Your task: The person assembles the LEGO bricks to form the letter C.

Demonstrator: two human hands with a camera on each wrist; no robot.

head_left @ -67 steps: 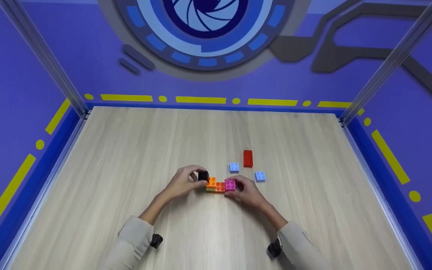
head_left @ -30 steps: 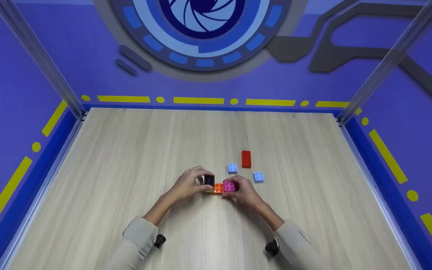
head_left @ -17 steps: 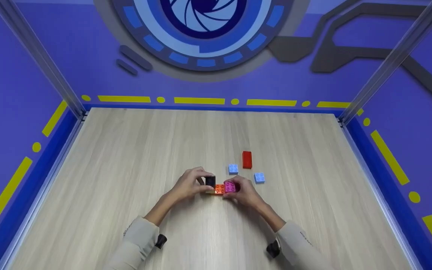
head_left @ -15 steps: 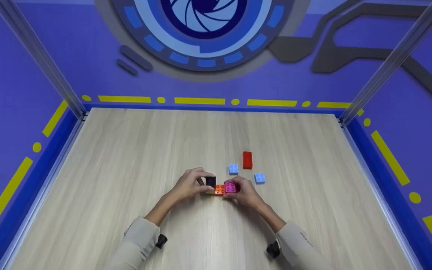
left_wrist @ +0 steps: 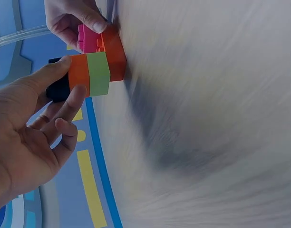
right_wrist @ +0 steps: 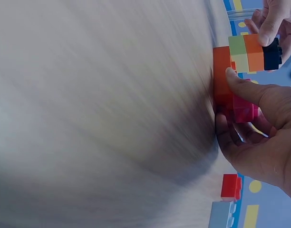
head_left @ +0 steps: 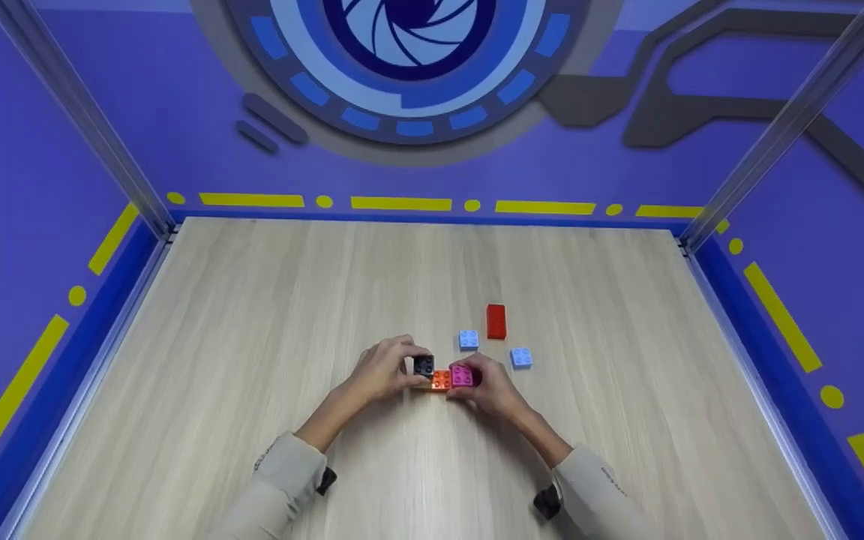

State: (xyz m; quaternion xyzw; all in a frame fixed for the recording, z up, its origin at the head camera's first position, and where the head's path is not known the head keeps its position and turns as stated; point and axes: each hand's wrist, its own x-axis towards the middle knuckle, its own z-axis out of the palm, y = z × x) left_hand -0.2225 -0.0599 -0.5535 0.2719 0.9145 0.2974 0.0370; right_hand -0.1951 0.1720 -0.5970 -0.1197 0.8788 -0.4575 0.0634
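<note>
My left hand (head_left: 385,370) pinches a black toy building block (head_left: 423,365), studs up. In the left wrist view the black block sits on an orange block (left_wrist: 79,73), above a light green block (left_wrist: 98,73). This stack stands on one end of a long orange block (left_wrist: 115,54) that lies on the table. A magenta block (head_left: 462,375) sits on its other end. My right hand (head_left: 490,386) grips that end; in the right wrist view its thumb presses the long orange block (right_wrist: 222,78) beside the magenta one.
Two light blue blocks (head_left: 468,340) and a red block (head_left: 496,322) lie on the wooden table (head_left: 289,300), beyond and right of the hands. Blue-purple panels (head_left: 372,176) enclose the back and sides. Metal posts (head_left: 777,127) stand at the rear corners.
The black block, earlier beside the upper orange block, has moved right onto it. It has turned from a plain dark face to studs up. The right hand keeps its grip.
</note>
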